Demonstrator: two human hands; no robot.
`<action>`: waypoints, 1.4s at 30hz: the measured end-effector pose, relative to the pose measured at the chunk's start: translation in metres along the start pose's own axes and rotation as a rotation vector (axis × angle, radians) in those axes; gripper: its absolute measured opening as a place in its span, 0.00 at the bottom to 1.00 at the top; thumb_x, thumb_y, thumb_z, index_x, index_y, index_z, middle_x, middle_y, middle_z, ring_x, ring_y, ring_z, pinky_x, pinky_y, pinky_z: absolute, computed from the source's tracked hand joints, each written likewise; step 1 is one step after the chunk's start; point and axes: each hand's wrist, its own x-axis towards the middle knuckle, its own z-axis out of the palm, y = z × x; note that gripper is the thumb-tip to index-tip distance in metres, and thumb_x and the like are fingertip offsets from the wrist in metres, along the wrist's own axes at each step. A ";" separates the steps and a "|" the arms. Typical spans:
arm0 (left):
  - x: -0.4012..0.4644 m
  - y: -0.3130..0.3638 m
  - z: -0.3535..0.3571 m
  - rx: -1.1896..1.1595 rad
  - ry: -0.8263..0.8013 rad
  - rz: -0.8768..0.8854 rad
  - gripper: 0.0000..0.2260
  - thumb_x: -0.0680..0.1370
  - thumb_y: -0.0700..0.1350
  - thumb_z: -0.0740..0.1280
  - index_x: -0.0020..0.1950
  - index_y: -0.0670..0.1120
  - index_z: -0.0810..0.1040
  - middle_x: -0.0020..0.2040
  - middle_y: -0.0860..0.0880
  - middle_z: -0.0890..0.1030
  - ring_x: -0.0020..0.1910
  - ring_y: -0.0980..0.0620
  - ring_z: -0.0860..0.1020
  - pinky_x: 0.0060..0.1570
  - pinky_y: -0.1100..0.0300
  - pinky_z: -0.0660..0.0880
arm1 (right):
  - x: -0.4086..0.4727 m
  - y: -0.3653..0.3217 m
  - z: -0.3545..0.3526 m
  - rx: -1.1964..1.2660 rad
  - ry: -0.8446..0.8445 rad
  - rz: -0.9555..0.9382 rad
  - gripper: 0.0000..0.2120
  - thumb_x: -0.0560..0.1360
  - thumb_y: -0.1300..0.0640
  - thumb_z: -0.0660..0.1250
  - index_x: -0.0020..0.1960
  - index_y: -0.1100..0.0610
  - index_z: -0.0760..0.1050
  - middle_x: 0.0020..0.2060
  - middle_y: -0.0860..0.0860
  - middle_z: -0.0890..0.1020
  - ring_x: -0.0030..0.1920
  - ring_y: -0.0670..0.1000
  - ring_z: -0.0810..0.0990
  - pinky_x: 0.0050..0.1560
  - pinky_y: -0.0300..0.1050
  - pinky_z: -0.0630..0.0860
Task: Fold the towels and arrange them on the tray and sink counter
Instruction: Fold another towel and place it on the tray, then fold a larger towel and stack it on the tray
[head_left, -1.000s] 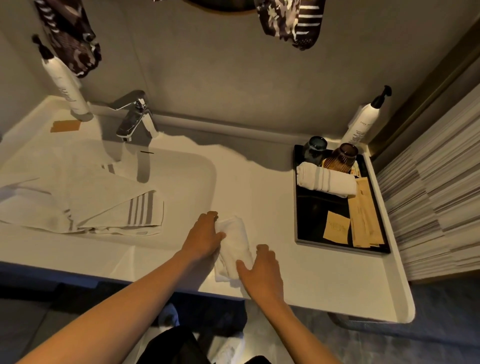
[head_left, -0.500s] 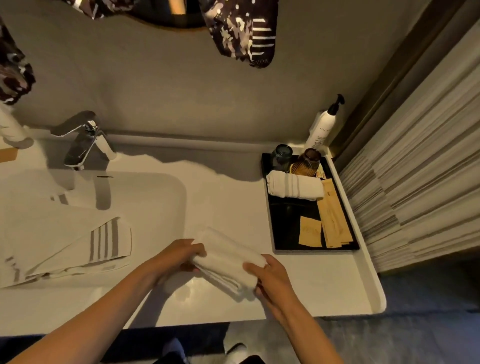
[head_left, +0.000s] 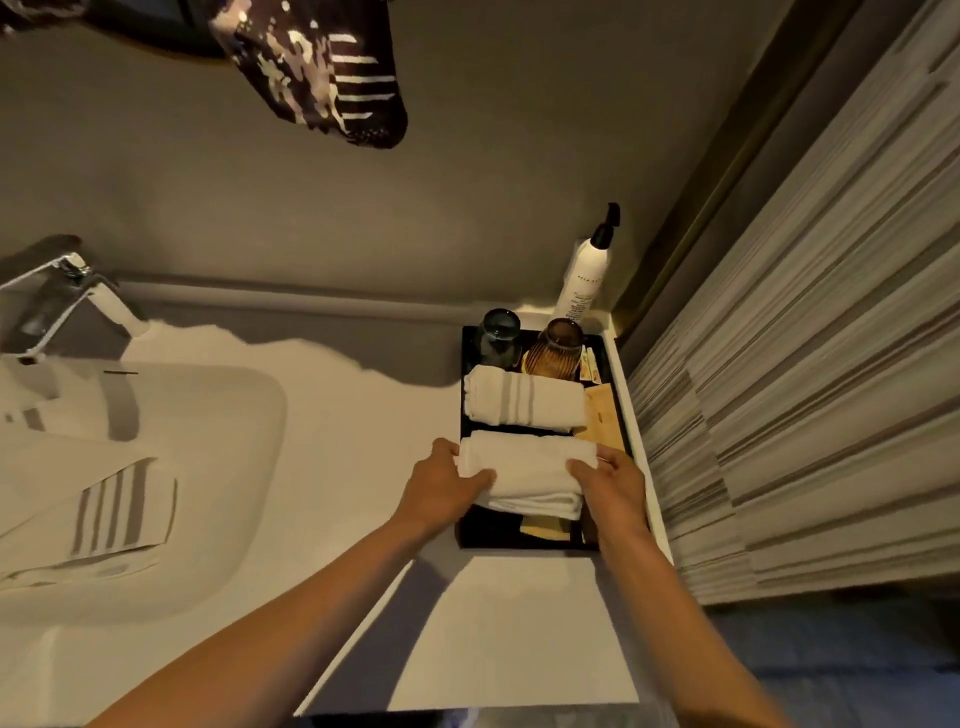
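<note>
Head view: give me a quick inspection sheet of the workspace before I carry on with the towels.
Surface: white sink counter, basin on the left.
Job's things: folded white towel held over the black tray; rolled striped towel already on the tray; striped towel draped over the basin, not yet folded.
Clutter: two cups, paper sachets, pump bottle.
Grippers: left hand and right hand grip the folded towel's ends.
Cables: nothing seen.
Surroundings: tap, grey wall, striped curtain on the right.
</note>
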 end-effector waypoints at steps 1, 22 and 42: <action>0.006 0.005 0.007 0.003 0.013 0.020 0.24 0.75 0.52 0.72 0.65 0.45 0.67 0.53 0.45 0.80 0.49 0.47 0.79 0.40 0.61 0.72 | 0.010 -0.006 -0.001 -0.040 -0.005 -0.036 0.19 0.73 0.66 0.71 0.63 0.62 0.72 0.59 0.59 0.80 0.53 0.56 0.79 0.52 0.46 0.76; 0.031 -0.012 0.036 1.058 0.093 0.730 0.17 0.70 0.40 0.70 0.59 0.46 0.80 0.54 0.49 0.81 0.54 0.47 0.79 0.64 0.48 0.72 | 0.046 0.050 0.002 -1.025 -0.251 -0.828 0.12 0.75 0.65 0.68 0.58 0.61 0.80 0.60 0.57 0.80 0.62 0.57 0.76 0.60 0.54 0.77; -0.026 -0.077 -0.196 0.948 0.319 0.482 0.15 0.80 0.47 0.62 0.66 0.47 0.75 0.63 0.47 0.77 0.59 0.47 0.74 0.58 0.53 0.71 | -0.079 -0.033 0.205 -1.027 -0.370 -1.125 0.14 0.75 0.57 0.63 0.59 0.54 0.80 0.56 0.50 0.82 0.61 0.52 0.74 0.61 0.48 0.70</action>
